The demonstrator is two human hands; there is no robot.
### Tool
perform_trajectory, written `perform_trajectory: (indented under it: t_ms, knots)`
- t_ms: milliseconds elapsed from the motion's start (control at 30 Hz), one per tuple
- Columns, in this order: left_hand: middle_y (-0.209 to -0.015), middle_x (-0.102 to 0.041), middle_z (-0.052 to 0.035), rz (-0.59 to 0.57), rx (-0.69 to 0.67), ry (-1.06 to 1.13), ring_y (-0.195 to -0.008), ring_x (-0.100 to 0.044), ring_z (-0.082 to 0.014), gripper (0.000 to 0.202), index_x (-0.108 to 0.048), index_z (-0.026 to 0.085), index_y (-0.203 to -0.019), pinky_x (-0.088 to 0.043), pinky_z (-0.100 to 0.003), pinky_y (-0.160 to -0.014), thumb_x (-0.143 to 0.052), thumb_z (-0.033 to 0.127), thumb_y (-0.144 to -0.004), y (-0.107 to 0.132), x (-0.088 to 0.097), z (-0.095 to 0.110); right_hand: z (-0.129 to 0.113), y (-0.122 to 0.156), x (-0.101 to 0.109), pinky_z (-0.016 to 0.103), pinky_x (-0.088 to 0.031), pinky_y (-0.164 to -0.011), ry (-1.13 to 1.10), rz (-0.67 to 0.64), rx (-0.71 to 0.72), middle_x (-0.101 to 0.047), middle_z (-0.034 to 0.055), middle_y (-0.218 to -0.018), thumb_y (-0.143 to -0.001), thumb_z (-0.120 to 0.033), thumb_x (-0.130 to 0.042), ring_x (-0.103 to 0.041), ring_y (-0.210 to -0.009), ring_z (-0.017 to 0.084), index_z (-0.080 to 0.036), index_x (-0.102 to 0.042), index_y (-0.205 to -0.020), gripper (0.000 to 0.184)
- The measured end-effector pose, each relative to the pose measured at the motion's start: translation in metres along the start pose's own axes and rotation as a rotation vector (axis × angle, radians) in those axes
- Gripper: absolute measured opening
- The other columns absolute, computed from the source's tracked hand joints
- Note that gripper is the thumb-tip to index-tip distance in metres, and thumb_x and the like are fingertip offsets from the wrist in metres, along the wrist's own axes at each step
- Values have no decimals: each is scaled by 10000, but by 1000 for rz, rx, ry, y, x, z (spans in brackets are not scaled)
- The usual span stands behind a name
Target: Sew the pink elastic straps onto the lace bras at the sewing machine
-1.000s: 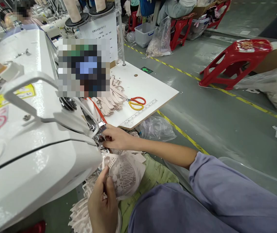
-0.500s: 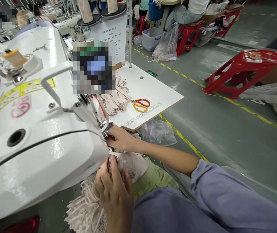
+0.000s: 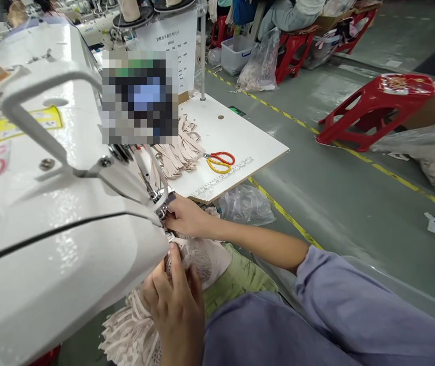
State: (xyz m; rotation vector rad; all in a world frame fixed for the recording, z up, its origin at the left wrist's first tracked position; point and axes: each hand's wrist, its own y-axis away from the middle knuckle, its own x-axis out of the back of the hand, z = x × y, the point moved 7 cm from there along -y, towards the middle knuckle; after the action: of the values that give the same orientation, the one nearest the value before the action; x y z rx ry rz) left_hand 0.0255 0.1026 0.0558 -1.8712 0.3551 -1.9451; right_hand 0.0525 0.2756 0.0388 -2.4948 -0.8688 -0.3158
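A beige lace bra (image 3: 199, 260) lies at the sewing area of a white sewing machine (image 3: 98, 264), under its head, with a light strap running across it. My left hand (image 3: 177, 300) is closed on its near edge, the index finger stretched along the lace toward the presser foot and the thumb against the fabric. My right hand (image 3: 189, 216) reaches in from the right, fingers curled at the bra's far side close to the metal needle parts (image 3: 162, 203); its fingertips are partly hidden. Below my left hand hangs a bundle of beige straps and lace (image 3: 131, 330).
Beige strips (image 3: 181, 152) lie piled on the white table (image 3: 236, 137) beside red-and-yellow-handled scissors (image 3: 219, 161) and a printed ruler. A red stool (image 3: 381, 112) stands on the floor at right. A clear plastic bag (image 3: 248, 205) is below the table edge.
The view has shifted, so the machine appears larger and farther left. Both hands stay at nearly the same place on the bra, the left fingers slightly closer to the presser foot.
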Motion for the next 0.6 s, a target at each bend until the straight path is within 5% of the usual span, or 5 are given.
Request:
perform_trajectory:
  t_ms: [433,600]
  knots:
    - [-1308,-547,-214,54,-6,69,-1221,-513,-361,604,-506,163,-1410,-360,-503,-1057,-675,294,-846,2,0,-7,-2,5,2,254,-418,-739,-34,33,63,-541,33,-1015,-791,-105,-578,-492,-835,141,-163,-568,-901,124]
    - [-1373,-499,-219,-32,368,382,-1290,-463,-382,656,-437,170,-1434,-396,-532,-1039,-628,448,-871,16,-17,-53,1,17,8,243,-441,-697,-143,106,-5,-544,47,-1101,-908,-263,-602,-510,-738,98,-173,-583,-983,119]
